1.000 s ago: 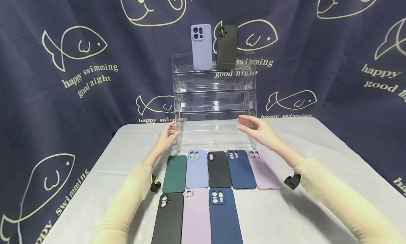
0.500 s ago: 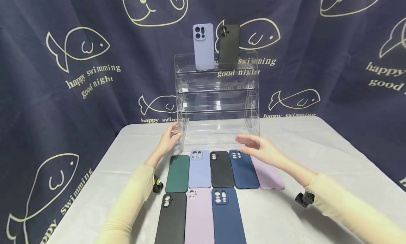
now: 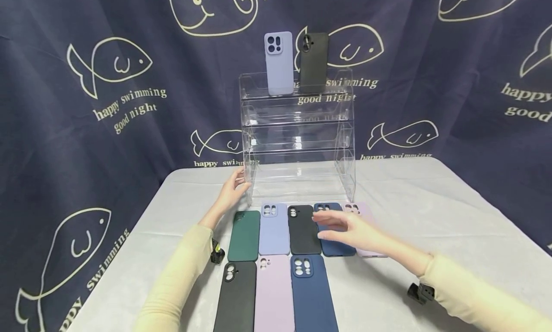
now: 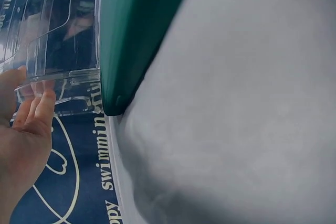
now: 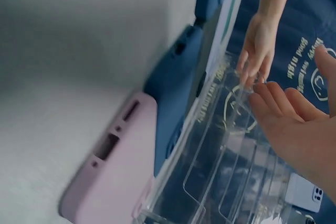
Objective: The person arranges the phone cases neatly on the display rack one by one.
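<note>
Left hand (image 3: 230, 194) grips clear rack (image 3: 298, 125) by its left side | right hand (image 3: 350, 230), fingers loosely extended, holding nothing, partly hides navy case (image 3: 336, 249) and lilac case (image 3: 364, 212) | front cases (image 3: 274, 298) run beyond my sight

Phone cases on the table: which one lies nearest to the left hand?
The green phone case, at the left end of the row before the clear display stand. It alone is green; the others lie farther from the left hand.

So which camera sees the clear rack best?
The head view: the whole clear rack, from the front. The left wrist view shows part, held by the left hand; the right wrist view, a slanted, cut-off piece.
</note>
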### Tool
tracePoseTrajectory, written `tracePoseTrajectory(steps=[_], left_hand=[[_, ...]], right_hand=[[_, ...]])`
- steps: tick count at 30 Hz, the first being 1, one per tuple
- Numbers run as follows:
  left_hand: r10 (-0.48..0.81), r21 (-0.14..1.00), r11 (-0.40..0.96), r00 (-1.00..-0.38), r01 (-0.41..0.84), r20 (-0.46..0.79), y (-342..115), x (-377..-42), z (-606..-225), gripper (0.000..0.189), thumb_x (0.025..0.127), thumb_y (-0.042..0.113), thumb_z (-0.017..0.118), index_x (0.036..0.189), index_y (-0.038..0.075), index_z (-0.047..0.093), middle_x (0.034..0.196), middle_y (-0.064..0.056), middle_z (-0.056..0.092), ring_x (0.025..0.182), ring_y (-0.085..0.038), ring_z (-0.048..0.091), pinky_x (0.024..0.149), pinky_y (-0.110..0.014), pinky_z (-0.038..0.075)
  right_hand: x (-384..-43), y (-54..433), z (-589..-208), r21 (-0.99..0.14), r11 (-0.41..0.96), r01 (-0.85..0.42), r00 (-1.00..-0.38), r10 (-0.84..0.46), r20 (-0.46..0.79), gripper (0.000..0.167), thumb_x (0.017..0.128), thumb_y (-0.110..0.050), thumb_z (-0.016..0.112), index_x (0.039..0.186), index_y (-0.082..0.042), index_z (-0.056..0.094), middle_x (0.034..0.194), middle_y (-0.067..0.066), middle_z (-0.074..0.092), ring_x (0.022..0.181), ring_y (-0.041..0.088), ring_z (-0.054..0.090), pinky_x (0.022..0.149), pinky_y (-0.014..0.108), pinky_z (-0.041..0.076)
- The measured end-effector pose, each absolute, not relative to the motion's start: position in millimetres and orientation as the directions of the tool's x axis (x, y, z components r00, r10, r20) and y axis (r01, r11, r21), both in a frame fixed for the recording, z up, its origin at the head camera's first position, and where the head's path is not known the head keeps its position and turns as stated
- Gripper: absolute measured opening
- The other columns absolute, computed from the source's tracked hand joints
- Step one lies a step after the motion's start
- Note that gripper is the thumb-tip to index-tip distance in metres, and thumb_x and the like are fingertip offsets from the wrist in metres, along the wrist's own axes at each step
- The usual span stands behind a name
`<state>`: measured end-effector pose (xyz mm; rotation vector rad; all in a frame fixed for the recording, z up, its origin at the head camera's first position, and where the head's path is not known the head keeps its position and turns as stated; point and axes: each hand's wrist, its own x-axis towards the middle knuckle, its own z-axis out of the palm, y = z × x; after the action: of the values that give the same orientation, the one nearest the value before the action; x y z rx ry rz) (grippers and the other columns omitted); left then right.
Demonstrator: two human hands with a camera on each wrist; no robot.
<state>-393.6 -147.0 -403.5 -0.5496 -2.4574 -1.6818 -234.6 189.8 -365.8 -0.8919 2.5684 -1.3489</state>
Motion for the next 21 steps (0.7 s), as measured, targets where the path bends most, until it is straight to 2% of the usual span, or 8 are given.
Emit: tracePoseTrajectory(steps=[8,13,18,21], left_hand=[[0.214,0.853,0.372,-0.928,0.366,0.304,-143.9,-395.4,-404.0,0.06,0.092,0.011,0.059,0.144,0.004,0.031,0.132,-0.025,0.045,0.124,-0.04,0.047,0.103,-0.046,0.045],[0.217,0.848,0.379,-0.927,0.37,0.307,-143.8,-395.3,-404.6,0.06,0.092,0.009,0.059,0.144,0.003,0.03,0.13,-0.026,0.046,0.123,-0.041,0.048,0.102,-0.046,0.045],[0.212,0.854,0.37,-0.928,0.365,0.305,-144.5,-395.3,-405.0,0.061,0.091,0.008,0.059,0.144,0.003,0.031,0.129,-0.027,0.047,0.122,-0.042,0.048,0.101,-0.047,0.046],[0.22,0.864,0.351,-0.928,0.362,0.299,-145.1,-391.1,-400.6,0.062,0.091,0.006,0.059,0.144,0.0,0.029,0.129,-0.03,0.046,0.122,-0.045,0.047,0.099,-0.049,0.047]], right_hand=[[-225.0,189.7,-379.2,-0.8,0.409,-0.439,-0.734,-0.677,0.056,0.047,0.091,-0.025,0.061,0.127,0.005,0.053,0.126,0.021,0.058,0.115,0.035,0.056,0.099,0.041,0.047],[-222.8,191.0,-388.6,-0.8,0.438,-0.411,-0.717,-0.697,-0.012,0.046,0.091,-0.029,0.061,0.124,0.002,0.056,0.122,0.015,0.062,0.113,0.026,0.06,0.096,0.033,0.051],[-223.4,192.1,-390.1,-0.766,0.462,-0.447,-0.709,-0.705,-0.011,0.042,0.093,-0.031,0.058,0.121,0.0,0.06,0.113,0.01,0.067,0.103,0.011,0.064,0.088,0.023,0.054],[-224.0,192.0,-389.2,-0.751,0.481,-0.452,-0.712,-0.702,-0.022,0.041,0.093,-0.032,0.058,0.12,-0.002,0.061,0.112,0.008,0.068,0.101,0.009,0.064,0.087,0.021,0.053]])
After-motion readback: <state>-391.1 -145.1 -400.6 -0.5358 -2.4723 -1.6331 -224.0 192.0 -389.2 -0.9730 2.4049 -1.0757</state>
